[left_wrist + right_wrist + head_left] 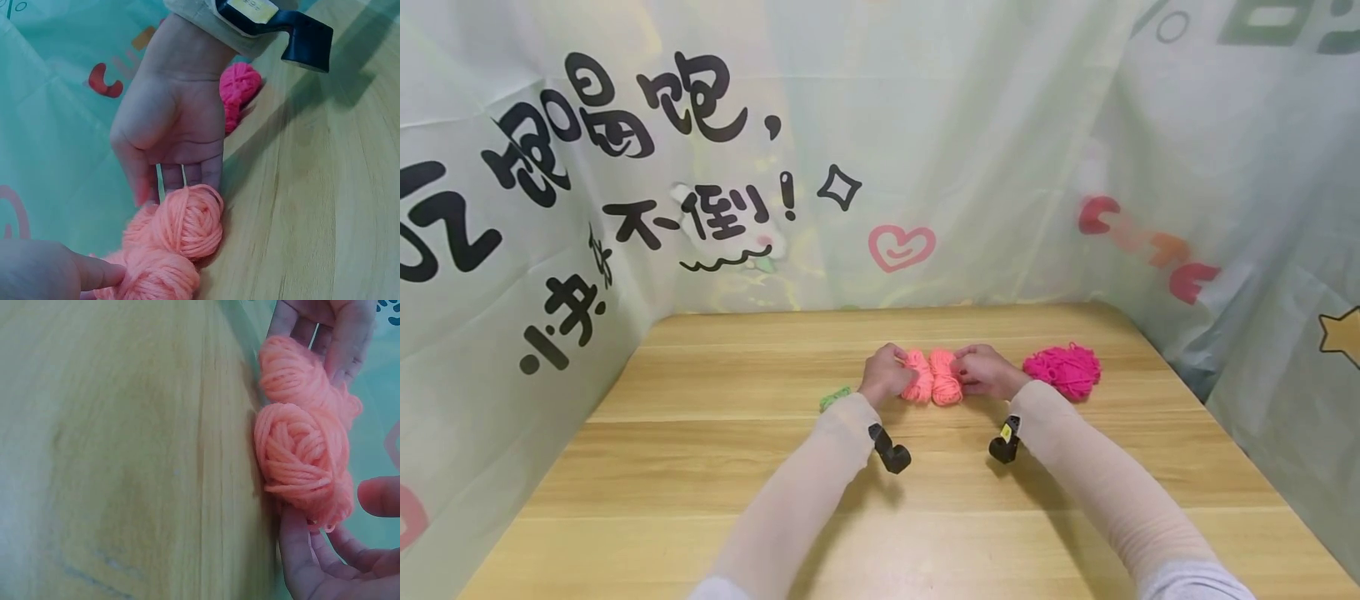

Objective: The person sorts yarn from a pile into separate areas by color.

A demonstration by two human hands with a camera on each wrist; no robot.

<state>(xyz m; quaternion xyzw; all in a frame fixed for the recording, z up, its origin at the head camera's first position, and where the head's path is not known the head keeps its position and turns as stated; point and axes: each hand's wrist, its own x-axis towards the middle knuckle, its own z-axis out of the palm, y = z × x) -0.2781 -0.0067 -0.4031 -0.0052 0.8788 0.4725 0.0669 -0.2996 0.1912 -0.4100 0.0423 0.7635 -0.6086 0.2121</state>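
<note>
Two coral yarn balls lie side by side on the table, the left ball [917,385] against the right ball [945,385]. My left hand [883,373] holds the left ball at its outer side; in the left wrist view a digit [103,273] lies on the yarn. From the other side, my right hand [988,371] touches the right ball with its fingers. The right wrist view shows the right thumb [380,497] apart from the yarn, while the other fingers [300,550] reach the ball's end.
A bright pink yarn bundle [1063,371] lies right of the right hand. Something small and green [835,398] sits partly behind the left wrist. Printed cloth [1000,167] hangs behind and beside the wooden table [715,467].
</note>
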